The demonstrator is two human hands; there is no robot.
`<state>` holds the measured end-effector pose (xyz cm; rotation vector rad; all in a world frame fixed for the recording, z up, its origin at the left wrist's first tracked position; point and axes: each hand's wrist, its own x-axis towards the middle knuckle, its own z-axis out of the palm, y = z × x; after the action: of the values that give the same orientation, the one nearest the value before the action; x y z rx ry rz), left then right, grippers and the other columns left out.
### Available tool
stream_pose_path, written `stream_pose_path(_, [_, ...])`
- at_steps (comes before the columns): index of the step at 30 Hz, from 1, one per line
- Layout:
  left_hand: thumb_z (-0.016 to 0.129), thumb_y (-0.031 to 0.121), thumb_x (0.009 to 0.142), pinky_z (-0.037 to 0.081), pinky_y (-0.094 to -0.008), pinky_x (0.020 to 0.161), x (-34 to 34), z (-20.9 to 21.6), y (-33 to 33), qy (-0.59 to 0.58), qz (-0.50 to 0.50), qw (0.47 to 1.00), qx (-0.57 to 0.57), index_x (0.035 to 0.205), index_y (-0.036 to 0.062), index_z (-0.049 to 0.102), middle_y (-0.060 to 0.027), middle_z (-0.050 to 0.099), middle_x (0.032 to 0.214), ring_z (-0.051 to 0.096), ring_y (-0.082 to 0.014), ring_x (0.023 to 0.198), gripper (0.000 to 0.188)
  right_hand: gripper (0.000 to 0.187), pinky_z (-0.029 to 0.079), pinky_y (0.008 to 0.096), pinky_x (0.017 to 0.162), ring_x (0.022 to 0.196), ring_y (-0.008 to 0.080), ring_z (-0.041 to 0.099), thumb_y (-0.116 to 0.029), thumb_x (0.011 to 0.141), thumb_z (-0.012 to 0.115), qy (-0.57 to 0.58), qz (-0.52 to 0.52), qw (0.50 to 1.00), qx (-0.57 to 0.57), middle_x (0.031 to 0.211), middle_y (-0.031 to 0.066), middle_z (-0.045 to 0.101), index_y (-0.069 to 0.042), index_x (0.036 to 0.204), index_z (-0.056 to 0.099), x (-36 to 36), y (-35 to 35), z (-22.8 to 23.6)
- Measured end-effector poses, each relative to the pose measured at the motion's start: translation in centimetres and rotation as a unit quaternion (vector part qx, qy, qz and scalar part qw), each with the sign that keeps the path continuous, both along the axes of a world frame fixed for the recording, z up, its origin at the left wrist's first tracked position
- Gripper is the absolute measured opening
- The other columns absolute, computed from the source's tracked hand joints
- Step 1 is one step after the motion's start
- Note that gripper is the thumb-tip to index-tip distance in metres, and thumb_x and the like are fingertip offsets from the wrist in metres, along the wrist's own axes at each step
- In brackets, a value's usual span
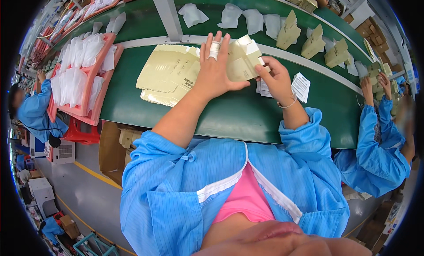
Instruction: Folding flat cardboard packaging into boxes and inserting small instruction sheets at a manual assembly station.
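A pale yellow-green folding carton (pixel 242 66) is in front of me above the green bench, its white-edged flaps standing out at the top. My right hand (pixel 277 77) pinches its right side between thumb and fingers. My left hand (pixel 215 70) has its fingers stretched out and its thumb spread along the carton's left and lower edge; white tape wraps one finger. Left of that hand lies a pile of flat cartons (pixel 161 72). Printed white leaflets (pixel 301 87) lie beside my right wrist, and more leaflets (pixel 264 89) are partly hidden under the right hand.
Pink trays (pixel 95 94) of white-wrapped items stand at the left. A metal post (pixel 167 15) rises beyond the flat cartons. White pouches (pixel 230 15) and upright cartons (pixel 313 41) line the far belt. A co-worker's hands (pixel 367 89) work at the right. An open cardboard box (pixel 110 145) is below the bench.
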<state>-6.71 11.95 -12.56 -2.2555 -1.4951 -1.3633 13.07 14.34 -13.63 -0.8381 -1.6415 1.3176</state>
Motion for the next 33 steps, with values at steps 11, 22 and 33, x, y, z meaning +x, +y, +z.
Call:
stream_pose_path(11, [0.084,0.031,0.053,0.051,-0.0386,0.077,-0.3,-1.2,-0.2,-0.166,-0.07,0.972,-0.148,0.123,0.0056,0.042,-0.0135,0.058,0.111,0.06,-0.0323,0.096,0.086,0.049,0.036,0.0336,0.098,0.115,0.0156,0.043,-0.02,0.09,0.058,0.251,0.012,0.966,0.052,0.122,0.0094,0.048,-0.005,0.132,0.037,-3.6,-2.6,1.9])
stream_pose_path(22, [0.083,0.018,0.055,0.053,-0.0345,0.059,-0.2,-1.5,0.2,-0.107,-0.165,0.965,0.174,0.117,0.0202,0.049,-0.01,0.062,0.1,0.065,-0.0295,0.079,0.071,0.046,0.038,0.033,0.099,0.117,0.0204,0.048,-0.019,0.092,0.054,0.341,0.1,0.929,-0.104,0.127,0.0119,0.049,-0.006,0.133,0.038,-4.6,-3.5,3.6])
stream_pose_path(33, [0.087,0.02,0.055,0.054,-0.0335,0.064,0.0,-1.9,-0.7,-0.088,-0.17,0.973,0.129,0.134,0.0147,0.027,-0.0113,0.061,0.097,0.065,-0.0282,0.079,0.099,0.028,0.043,0.0299,0.093,0.11,0.019,0.054,-0.011,0.087,0.06,0.055,0.099,0.985,0.13,0.12,0.0115,0.057,-0.003,0.114,0.062,-2.2,-2.7,5.0])
